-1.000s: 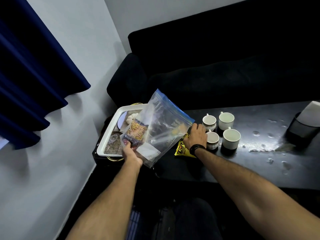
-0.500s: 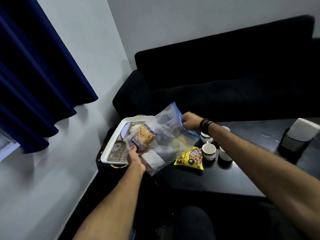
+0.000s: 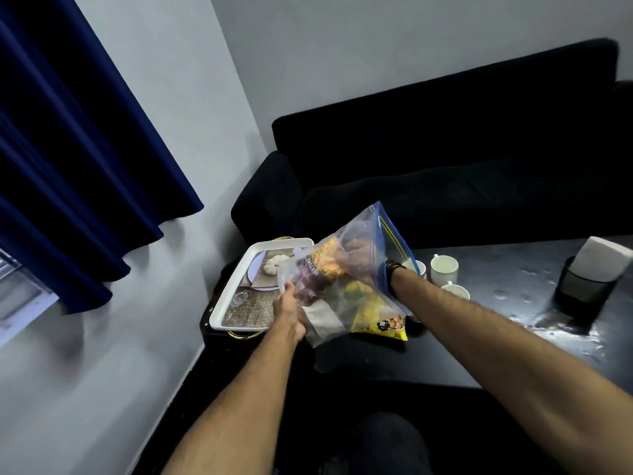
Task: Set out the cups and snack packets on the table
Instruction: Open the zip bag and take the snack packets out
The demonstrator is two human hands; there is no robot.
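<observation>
Left hand [image 3: 290,311] pinching lower corner of clear zip bag [image 3: 346,269], held above table's [image 3: 513,323] left end. Right hand [image 3: 354,257] reaching inside bag through blue-edged mouth, blurred by plastic; grip not discernible. Packet inside [image 3: 317,274] lettered "MIXTURE". Yellow packet [image 3: 383,320] on table beneath bag, marked "10". White cups [image 3: 443,269] just right of bag. White tray [image 3: 253,286] at left.
</observation>
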